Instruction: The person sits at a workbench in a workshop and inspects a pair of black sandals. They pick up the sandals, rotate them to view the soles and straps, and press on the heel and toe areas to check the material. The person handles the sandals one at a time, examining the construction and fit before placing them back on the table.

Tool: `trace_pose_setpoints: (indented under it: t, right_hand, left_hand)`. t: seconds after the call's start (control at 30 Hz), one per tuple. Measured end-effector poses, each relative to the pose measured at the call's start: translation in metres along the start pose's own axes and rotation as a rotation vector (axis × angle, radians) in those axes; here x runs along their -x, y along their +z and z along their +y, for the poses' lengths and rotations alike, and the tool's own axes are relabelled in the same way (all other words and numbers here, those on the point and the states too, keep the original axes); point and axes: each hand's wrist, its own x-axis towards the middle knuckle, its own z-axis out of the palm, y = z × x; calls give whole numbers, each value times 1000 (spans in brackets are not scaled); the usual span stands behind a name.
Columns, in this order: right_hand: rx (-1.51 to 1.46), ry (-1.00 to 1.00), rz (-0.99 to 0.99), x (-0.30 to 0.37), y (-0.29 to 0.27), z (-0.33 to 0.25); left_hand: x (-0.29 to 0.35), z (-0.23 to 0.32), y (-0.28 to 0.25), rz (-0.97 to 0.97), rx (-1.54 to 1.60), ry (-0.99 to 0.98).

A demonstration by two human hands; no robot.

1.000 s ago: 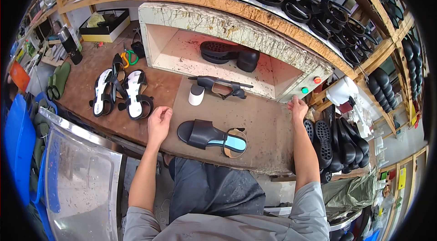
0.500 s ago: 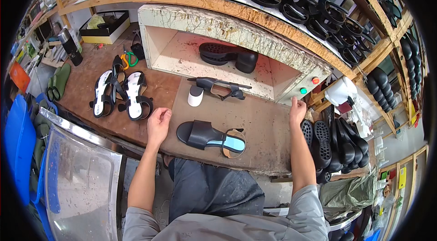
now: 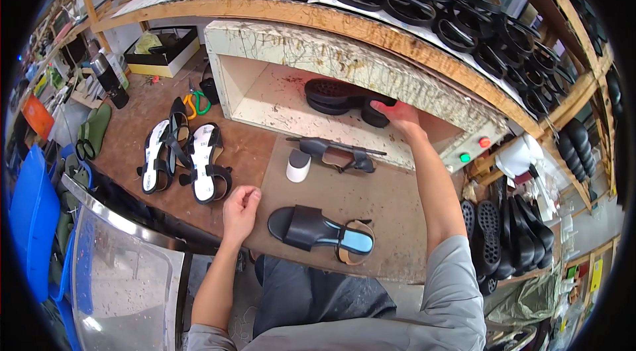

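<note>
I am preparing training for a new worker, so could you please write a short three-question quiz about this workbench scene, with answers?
1. Which of the two hands reaches into the white box?
2. True or false: the scissors with orange and green handles lie to the left of the box.
3. Fill in: on the black sandal lying lowest in the view, the heel part of the insole is ____.

Key:
1. The right hand, at the heel end of the black shoe sole.
2. True.
3. Light blue.
</note>
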Motion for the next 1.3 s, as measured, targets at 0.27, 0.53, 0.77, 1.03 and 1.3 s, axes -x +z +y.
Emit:
trace_pose_setpoints:
  t: [0.27, 0.53, 0.77, 1.03, 1.3]
  right_hand:
    - [75, -8, -211, -26, 21, -8]
    - [-224, -111, 82, -18, 36, -2]
    - [202, -226, 240, -25, 40, 11]
    - [-262, -36, 186, -2, 11, 13]
    - [-208, 101, 94, 168, -101, -68]
  left_hand:
    - [2, 5, -1, 1, 27, -4]
    - [3, 5, -1, 7, 37, 11]
    - [2, 2, 0, 16, 15, -11]
    - [-1, 4, 9, 11, -29, 4]
    - [14, 5, -10, -265, -205, 243]
